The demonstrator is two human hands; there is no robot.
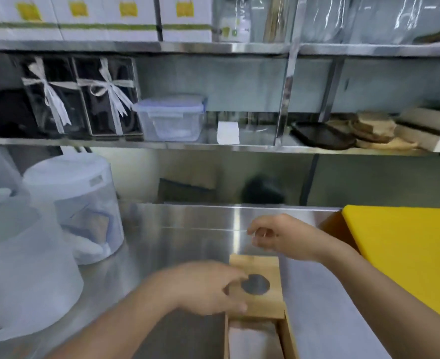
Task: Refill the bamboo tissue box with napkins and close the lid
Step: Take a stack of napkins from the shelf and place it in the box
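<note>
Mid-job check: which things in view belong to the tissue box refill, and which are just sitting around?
Part of the job:
- bamboo tissue box, open at the near end
- sliding lid with round hole, partly slid back
- left hand on the lid
- right hand above the far end

Just lying about:
- yellow cutting board
- lidded plastic container on the shelf
- ribboned black boxes
- dark tray

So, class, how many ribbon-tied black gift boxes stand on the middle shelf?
2: one gift box at the left, the second gift box beside it. Others may be hidden.
</note>
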